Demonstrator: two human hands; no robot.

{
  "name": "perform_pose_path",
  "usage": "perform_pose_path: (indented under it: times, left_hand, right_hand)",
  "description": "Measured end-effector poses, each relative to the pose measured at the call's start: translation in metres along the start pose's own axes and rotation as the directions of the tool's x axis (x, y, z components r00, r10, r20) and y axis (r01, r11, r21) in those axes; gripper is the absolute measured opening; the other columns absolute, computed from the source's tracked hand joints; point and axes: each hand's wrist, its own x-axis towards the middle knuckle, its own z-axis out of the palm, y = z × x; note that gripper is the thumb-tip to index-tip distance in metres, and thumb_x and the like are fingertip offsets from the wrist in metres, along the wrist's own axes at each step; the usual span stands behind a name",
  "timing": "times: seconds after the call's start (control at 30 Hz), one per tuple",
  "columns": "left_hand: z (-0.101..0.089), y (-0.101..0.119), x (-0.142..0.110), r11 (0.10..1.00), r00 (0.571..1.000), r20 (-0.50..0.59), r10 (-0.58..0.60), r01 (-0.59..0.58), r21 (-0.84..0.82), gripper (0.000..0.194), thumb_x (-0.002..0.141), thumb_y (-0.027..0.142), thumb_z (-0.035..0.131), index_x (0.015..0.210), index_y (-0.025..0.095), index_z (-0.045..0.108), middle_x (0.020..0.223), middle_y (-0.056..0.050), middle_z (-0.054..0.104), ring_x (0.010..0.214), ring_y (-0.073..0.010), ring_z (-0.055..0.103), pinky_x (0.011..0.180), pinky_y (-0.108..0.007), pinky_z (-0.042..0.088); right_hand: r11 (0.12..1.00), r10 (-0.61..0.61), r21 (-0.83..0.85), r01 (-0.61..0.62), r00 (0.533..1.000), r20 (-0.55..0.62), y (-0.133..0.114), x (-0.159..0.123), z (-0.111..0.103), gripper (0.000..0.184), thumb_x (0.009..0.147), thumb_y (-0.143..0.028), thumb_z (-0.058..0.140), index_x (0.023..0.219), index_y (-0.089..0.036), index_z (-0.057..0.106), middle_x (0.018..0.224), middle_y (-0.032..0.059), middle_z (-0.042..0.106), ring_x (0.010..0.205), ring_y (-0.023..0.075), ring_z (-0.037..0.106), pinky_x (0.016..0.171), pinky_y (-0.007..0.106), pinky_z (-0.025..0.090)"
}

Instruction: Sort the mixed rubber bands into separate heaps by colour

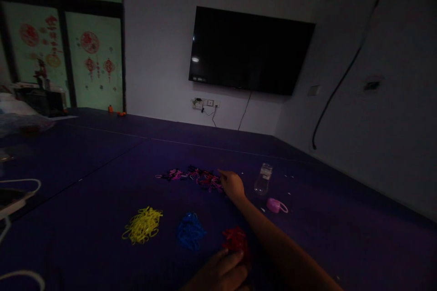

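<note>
My right hand (232, 186) reaches far forward over the purple mat to the right end of a mixed pile of pink, black and red rubber bands (194, 176). I see its back; one fingertip touches the pile and the other fingers are hidden in the dark. My left hand (221, 273) lies low at the bottom edge, fingers stretched out flat against the small red pile of bands (235, 238). A blue pile (190, 231) and a yellow pile (143, 225) sit to the left of the red one.
A clear plastic bottle (263, 179) lies right of my right hand, with its pink cap piece (276, 205) nearer me. White cables (20, 191) lie at the left edge. A dark TV (249, 50) hangs on the far wall.
</note>
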Motion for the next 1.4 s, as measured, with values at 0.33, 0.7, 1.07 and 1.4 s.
perform_pose_path:
  times: [0.33, 0.7, 1.07, 1.4]
  left_hand:
    - [0.026, -0.002, 0.0, 0.992, 0.948, -0.313, 0.054, -0.015, 0.126, 0.023, 0.096, 0.03, 0.041, 0.103, 0.018, 0.06, 0.1, 0.004, 0.068, 0.103, -0.0123, 0.058, 0.09, -0.023, 0.045]
    - [0.045, -0.004, -0.002, 0.99, 0.967, -0.254, 0.024, 0.012, 0.142, 0.027, 0.093, 0.036, 0.044, 0.108, 0.02, 0.06, 0.104, 0.001, 0.067, 0.1, -0.0122, 0.058, 0.086, -0.02, 0.045]
    - [0.035, -0.001, 0.001, 0.983, 0.959, -0.276, 0.059, -0.009, 0.181, 0.027, 0.095, 0.035, 0.042, 0.103, 0.019, 0.061, 0.098, 0.001, 0.069, 0.094, -0.0112, 0.06, 0.087, -0.02, 0.045]
    - [0.039, -0.003, 0.001, 0.994, 0.939, -0.343, 0.035, 0.003, 0.11, 0.028, 0.096, 0.034, 0.039, 0.103, 0.018, 0.061, 0.094, 0.002, 0.069, 0.093, -0.0098, 0.06, 0.088, -0.018, 0.043]
  right_hand:
    - [0.928, -0.344, -0.063, 0.368, 0.908, 0.241, -0.008, -0.007, -0.002, 0.041, 0.075, -0.006, 0.042, 0.105, -0.021, 0.066, 0.113, 0.0057, 0.063, 0.105, 0.0187, 0.054, 0.092, 0.034, 0.038]
    - [0.937, -0.176, -0.243, 0.25, 0.941, 0.289, -0.015, -0.009, -0.008, 0.029, 0.08, -0.012, 0.042, 0.096, -0.018, 0.066, 0.105, 0.0076, 0.065, 0.104, 0.0198, 0.053, 0.088, 0.032, 0.036]
    - [0.947, -0.241, -0.149, 0.286, 0.935, 0.26, -0.011, -0.009, -0.003, 0.035, 0.078, -0.01, 0.043, 0.104, -0.02, 0.064, 0.111, 0.0055, 0.063, 0.104, 0.0185, 0.053, 0.09, 0.031, 0.036]
    - [0.896, -0.352, -0.145, 0.419, 0.871, 0.342, -0.007, -0.005, 0.001, 0.035, 0.08, -0.011, 0.043, 0.106, -0.02, 0.064, 0.112, 0.0072, 0.062, 0.11, 0.0193, 0.05, 0.093, 0.033, 0.036]
